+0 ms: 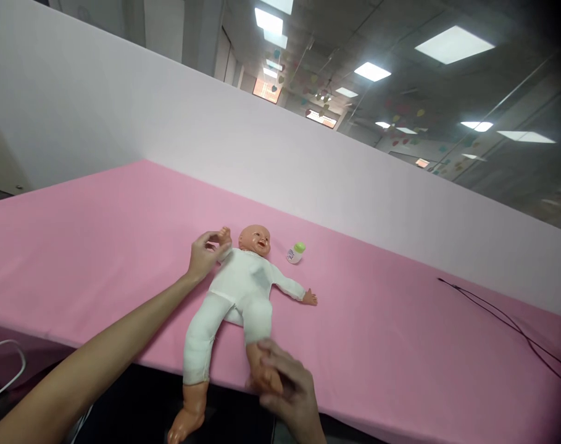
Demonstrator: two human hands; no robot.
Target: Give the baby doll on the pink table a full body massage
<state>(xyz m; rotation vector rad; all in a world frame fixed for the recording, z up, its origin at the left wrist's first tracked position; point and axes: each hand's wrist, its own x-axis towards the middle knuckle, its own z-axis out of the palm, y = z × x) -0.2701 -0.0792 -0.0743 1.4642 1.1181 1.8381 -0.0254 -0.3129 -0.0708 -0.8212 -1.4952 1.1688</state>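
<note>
1. Baby doll (243,290), in a white sleepsuit, lies face up mid-view on the pink-covered desk (99,246).
2. Left hand (206,256) grasps its hand (223,236) at 11 o'clock.
3. Right hand (287,385) clenches its foot (265,370) at 6 o'clock.
4. Green-capped feeding bottle (295,253) sits at 1 o'clock; contents cannot be told.

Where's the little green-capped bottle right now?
In the head view, the small green-capped bottle sits on the pink cloth, just to the right of the baby doll's head and above the doll's outstretched arm.

Baby doll (245,293) btwn L hand (207,254), R hand (287,385); bottle (295,253) blocks past head.
</note>
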